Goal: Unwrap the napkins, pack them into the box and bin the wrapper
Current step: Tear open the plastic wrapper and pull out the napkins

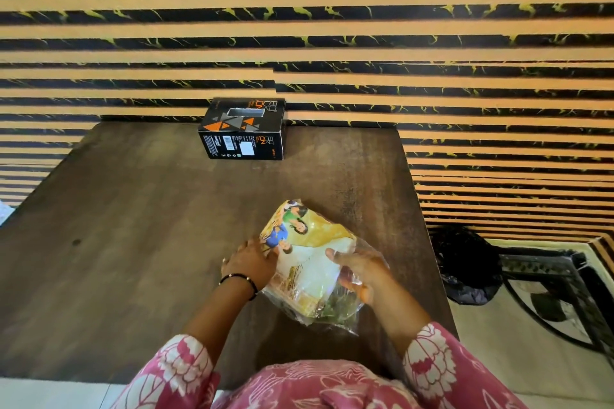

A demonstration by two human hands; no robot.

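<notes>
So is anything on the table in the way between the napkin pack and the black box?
Nothing visible. The napkin pack, held by the left hand and right hand, faces bare brown table up to the black box by the wall.

Both hands [249,261] [357,271] grip wrapped napkins pkg [305,262] on table [149,226] — box [244,129] at far edge.
</notes>
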